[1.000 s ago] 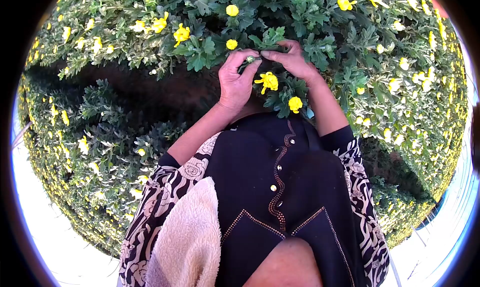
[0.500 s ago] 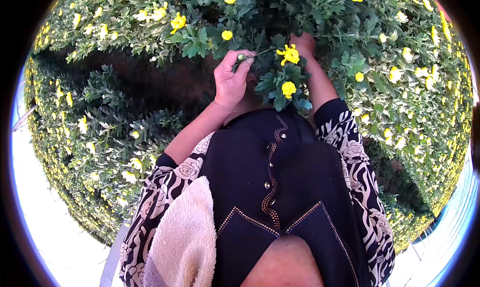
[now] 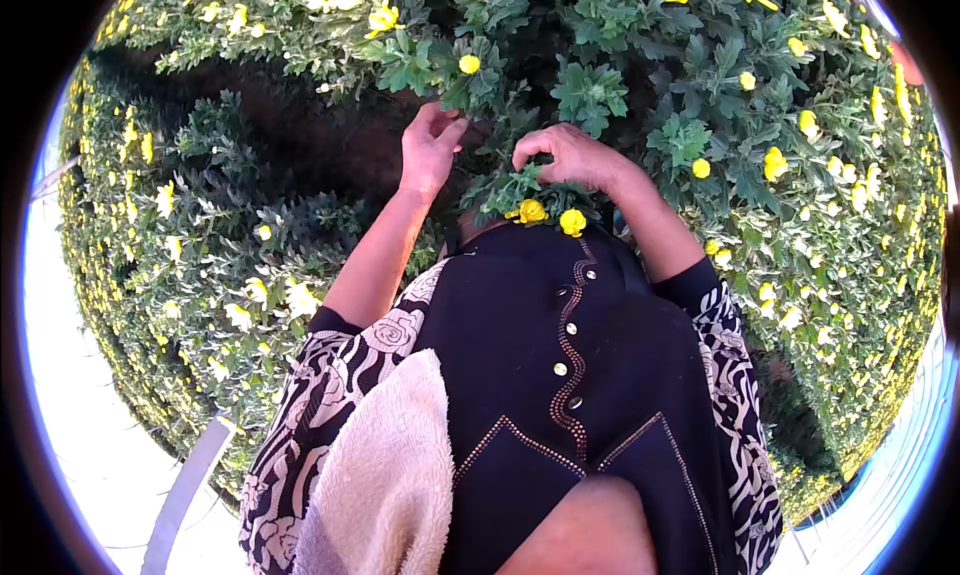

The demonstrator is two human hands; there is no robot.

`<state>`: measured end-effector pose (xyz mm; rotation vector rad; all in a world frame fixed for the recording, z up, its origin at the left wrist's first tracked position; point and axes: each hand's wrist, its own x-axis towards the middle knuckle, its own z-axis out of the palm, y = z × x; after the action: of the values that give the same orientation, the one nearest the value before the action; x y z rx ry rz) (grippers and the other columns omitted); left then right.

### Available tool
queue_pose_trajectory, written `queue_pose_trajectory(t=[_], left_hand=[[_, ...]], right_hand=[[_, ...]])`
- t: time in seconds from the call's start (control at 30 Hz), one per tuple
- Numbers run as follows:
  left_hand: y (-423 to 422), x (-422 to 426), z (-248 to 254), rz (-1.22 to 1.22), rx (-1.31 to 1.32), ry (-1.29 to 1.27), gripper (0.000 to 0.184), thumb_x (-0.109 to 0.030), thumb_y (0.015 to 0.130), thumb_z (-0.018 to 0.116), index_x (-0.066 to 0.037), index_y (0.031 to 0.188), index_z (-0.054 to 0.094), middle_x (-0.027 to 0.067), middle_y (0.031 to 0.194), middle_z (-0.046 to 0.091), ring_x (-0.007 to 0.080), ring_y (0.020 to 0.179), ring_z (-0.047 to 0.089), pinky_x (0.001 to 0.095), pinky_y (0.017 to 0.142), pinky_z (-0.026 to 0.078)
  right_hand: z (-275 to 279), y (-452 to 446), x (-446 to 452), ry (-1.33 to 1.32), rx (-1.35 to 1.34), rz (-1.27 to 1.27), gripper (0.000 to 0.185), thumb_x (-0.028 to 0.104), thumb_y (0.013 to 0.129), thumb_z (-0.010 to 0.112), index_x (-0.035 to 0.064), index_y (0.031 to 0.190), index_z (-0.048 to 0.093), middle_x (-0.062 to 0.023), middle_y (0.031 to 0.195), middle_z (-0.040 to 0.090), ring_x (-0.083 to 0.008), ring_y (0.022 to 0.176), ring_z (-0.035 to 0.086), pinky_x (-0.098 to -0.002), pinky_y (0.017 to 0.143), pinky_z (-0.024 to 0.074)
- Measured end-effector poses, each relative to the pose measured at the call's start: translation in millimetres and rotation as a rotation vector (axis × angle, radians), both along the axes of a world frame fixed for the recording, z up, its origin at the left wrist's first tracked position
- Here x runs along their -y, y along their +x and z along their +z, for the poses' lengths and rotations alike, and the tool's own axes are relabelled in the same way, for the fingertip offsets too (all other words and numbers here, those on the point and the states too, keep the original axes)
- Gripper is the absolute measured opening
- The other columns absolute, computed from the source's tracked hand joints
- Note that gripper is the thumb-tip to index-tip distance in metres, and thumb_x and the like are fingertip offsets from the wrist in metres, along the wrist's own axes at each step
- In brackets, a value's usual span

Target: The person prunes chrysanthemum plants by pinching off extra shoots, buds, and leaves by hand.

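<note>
My left hand [image 3: 430,147] has its thumb and fingers curled together beside the leaves, over a dark gap between plants. Whatever is in its fingertips, if anything, is too small to make out. Close to my waist, my right hand [image 3: 575,160] bends its fingers round the leafy top of a chrysanthemum stem [image 3: 508,187]. Just below that hand, a yellow chrysanthemum flower [image 3: 530,212] and a second yellow bloom [image 3: 572,223] lean against my dark top. A round yellow bud [image 3: 469,65] stands among leaves above my left hand.
Dense chrysanthemum plants [image 3: 690,85] with many yellow flowers surround me. A dark furrow [image 3: 310,160] runs off to the left. A pale towel [image 3: 385,465] hangs at my chest, and a grey strip [image 3: 190,495] shows at lower left.
My right hand has come out of the foliage towards my body and left. My left hand has shifted slightly left; the bud it held no longer shows. The two yellow flowers now sit lower, against my top.
</note>
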<state>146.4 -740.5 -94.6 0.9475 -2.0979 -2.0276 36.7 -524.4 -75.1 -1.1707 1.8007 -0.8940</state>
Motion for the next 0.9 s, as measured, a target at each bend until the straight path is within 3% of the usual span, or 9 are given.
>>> queue_pose_trajectory(t=[0.13,0.2,0.23,0.33,0.4,0.47,0.57,0.77,0.9], left_hand=[[-51.5,-17.6,-34.0,-0.156,-0.002,-0.236,0.043,-0.025,0.082,0.072,-0.002,0.116,0.058,0.0115,0.102,0.067,0.0252,0.095,0.065,0.0347,0.083,0.051],[-76.1,-21.3,-62.8,-0.104,-0.073,-0.625,0.038,-0.025,0.082,0.072,-0.001,0.110,0.061,0.0113,0.097,0.068,0.0223,0.088,0.065,0.0342,0.079,0.051],[-85.8,-21.5,-79.2,-0.047,-0.151,-0.850,0.028,-0.021,0.085,0.069,-0.001,0.103,0.065,0.0089,0.092,0.069,0.0147,0.081,0.064,0.0317,0.070,0.052],[-92.2,-13.9,-106.0,-0.014,-0.184,-0.766,0.023,-0.015,0.086,0.065,-0.003,0.105,0.065,0.0097,0.084,0.069,0.0179,0.064,0.065,0.0330,0.055,0.053],[-91.2,-7.1,-114.3,-0.123,-0.326,-1.057,0.022,-0.011,0.085,0.064,-0.002,0.106,0.065,0.0094,0.084,0.069,0.0177,0.061,0.064,0.0320,0.052,0.052],[-89.7,-11.7,-103.4,0.152,-0.045,0.177,0.018,-0.008,0.081,0.068,-0.002,0.098,0.067,0.0101,0.088,0.069,0.0287,0.075,0.067,0.0379,0.072,0.054],[-90.5,-7.6,-106.5,0.095,0.002,0.496,0.020,-0.008,0.083,0.069,-0.004,0.102,0.066,0.0097,0.094,0.069,0.0248,0.077,0.068,0.0362,0.071,0.056],[-111.8,5.2,-128.1,0.001,0.006,0.500,0.023,-0.015,0.085,0.067,-0.005,0.105,0.066,0.0104,0.096,0.069,0.0251,0.080,0.067,0.0370,0.073,0.055],[-112.1,19.1,-136.2,-0.153,0.049,0.437,0.025,-0.019,0.086,0.065,-0.005,0.107,0.066,0.0108,0.097,0.069,0.0253,0.082,0.067,0.0375,0.075,0.055]], right_hand=[[11.4,1.1,18.1,0.065,-0.002,0.141,0.026,0.013,0.064,0.065,0.0081,0.090,0.067,-0.0098,0.089,0.068,-0.0283,0.091,0.063,-0.0387,0.081,0.0483],[15.6,0.3,23.8,0.140,-0.044,0.197,0.028,0.015,0.061,0.066,0.0084,0.088,0.070,-0.0111,0.080,0.068,-0.0295,0.085,0.064,-0.0407,0.077,0.0494],[16.9,-0.6,26.6,0.172,-0.113,0.205,0.030,0.015,0.060,0.066,0.0086,0.089,0.070,-0.0109,0.081,0.069,-0.0317,0.083,0.064,-0.0404,0.075,0.0494],[17.4,-7.6,25.6,0.141,0.130,-0.018,0.026,0.013,0.066,0.067,0.0068,0.092,0.069,-0.0092,0.080,0.068,-0.0224,0.077,0.064,-0.0351,0.072,0.0492],[4.6,-10.7,19.5,0.008,0.323,-0.261,0.022,0.006,0.074,0.064,0.0006,0.095,0.065,-0.0017,0.079,0.065,-0.0083,0.074,0.056,-0.0277,0.074,0.0465],[9.7,-21.9,12.0,-0.073,0.268,-0.308,0.019,0.005,0.076,0.064,-0.0012,0.094,0.063,-0.0015,0.082,0.064,-0.0076,0.080,0.056,-0.0270,0.077,0.0462],[53.0,-26.6,13.8,-0.151,0.125,-0.294,0.016,0.006,0.079,0.063,-0.0018,0.094,0.061,-0.0051,0.083,0.064,-0.0076,0.083,0.055,-0.0273,0.078,0.0461],[128.2,-12.8,17.9,-0.303,-0.008,-0.632,0.020,-0.003,0.080,0.064,-0.0016,0.099,0.063,-0.0058,0.089,0.065,-0.0104,0.080,0.058,-0.0263,0.074,0.0480],[160.3,30.4,-20.0,-0.576,0.265,-1.006,0.026,-0.004,0.082,0.068,0.0026,0.107,0.068,-0.0041,0.103,0.067,-0.0119,0.090,0.062,-0.0251,0.080,0.0500]])
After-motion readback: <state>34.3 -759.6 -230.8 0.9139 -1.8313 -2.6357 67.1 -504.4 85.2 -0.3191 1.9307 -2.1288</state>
